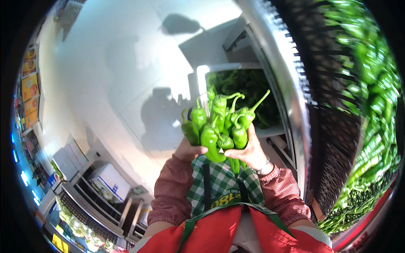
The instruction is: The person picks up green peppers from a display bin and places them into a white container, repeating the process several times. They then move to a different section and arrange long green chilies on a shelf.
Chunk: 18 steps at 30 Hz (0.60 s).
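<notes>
A bunch of long green peppers (218, 126) is held up before my chest between both hands, stems mostly pointing away from me. My left hand (190, 149) grips the bunch from its left side, the thumb against a curved pepper. From the right, my right hand (251, 151) closes round the other side, its thumb near the low middle of the bunch. Most of the fingers are hidden beneath the peppers. Checked sleeve covers are on both forearms, and a green checked apron (221, 183) lies below the hands.
Black plastic crates (335, 151) filled with green peppers (376, 104) line the right side, beside a shiny metal edge (292, 95). Beyond my hands is an open-topped container of dark greens (250, 95). A white foam box (112, 180) and a crate of pale vegetables (76, 224) are at lower left.
</notes>
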Each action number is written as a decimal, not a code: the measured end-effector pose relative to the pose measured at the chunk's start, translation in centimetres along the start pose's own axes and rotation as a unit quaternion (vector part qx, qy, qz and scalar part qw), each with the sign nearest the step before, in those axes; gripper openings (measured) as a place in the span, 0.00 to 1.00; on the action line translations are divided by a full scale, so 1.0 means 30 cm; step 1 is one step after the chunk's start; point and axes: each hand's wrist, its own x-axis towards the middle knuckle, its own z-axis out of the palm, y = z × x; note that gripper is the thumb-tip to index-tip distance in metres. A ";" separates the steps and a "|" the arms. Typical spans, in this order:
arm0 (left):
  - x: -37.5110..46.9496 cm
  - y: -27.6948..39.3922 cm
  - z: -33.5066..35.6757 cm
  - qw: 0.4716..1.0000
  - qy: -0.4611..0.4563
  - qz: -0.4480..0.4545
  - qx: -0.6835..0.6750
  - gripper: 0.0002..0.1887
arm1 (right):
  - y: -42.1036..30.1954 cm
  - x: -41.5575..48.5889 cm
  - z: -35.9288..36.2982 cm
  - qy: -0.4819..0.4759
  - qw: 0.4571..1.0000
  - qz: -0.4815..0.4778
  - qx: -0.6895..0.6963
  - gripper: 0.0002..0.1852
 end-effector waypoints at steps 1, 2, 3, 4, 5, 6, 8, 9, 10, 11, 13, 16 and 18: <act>-0.054 0.033 0.065 1.000 -0.003 0.017 0.020 0.54 | -0.053 -0.057 0.038 0.012 1.000 -0.020 0.019 0.61; -0.100 0.068 0.137 0.998 0.011 0.023 0.055 0.55 | -0.114 -0.111 0.059 0.019 0.999 -0.027 -0.013 0.61; -0.165 0.100 0.221 0.998 -0.006 0.034 0.051 0.54 | -0.180 -0.186 0.071 0.029 0.996 -0.067 -0.053 0.62; -0.223 0.116 0.303 0.998 -0.006 0.036 0.057 0.54 | -0.244 -0.254 0.072 0.029 0.993 -0.067 -0.088 0.62; -0.261 0.141 0.382 0.996 -0.036 0.016 0.079 0.54 | -0.307 -0.329 0.069 0.033 0.986 -0.105 -0.122 0.63; -0.308 0.160 0.469 0.995 -0.058 0.023 0.073 0.55 | -0.364 -0.398 0.081 0.054 0.969 -0.136 -0.201 0.63; -0.399 0.193 0.639 0.992 -0.072 0.015 0.100 0.57 | -0.478 -0.532 0.052 0.071 0.954 -0.153 -0.247 0.63; -0.395 0.200 0.761 0.987 -0.093 0.026 0.125 0.56 | -0.548 -0.606 0.007 0.068 0.963 -0.148 -0.213 0.63; -0.402 0.187 0.841 0.986 -0.096 0.026 0.130 0.55 | -0.589 -0.671 -0.015 0.104 0.953 -0.183 -0.217 0.59; -0.422 0.172 0.932 0.984 -0.107 0.038 0.134 0.54 | -0.638 -0.741 -0.044 0.136 0.945 -0.202 -0.220 0.58; -0.394 0.146 1.097 0.972 -0.172 0.039 0.153 0.48 | -0.713 -0.863 -0.126 0.188 0.917 -0.270 -0.224 0.56; -0.317 0.074 1.323 0.959 -0.213 0.024 0.185 0.44 | -0.786 -1.022 -0.248 0.279 0.915 -0.233 -0.173 0.54; -0.275 0.011 1.481 0.945 -0.254 0.000 0.206 0.38 | -0.812 -1.130 -0.326 0.340 0.896 -0.237 -0.158 0.53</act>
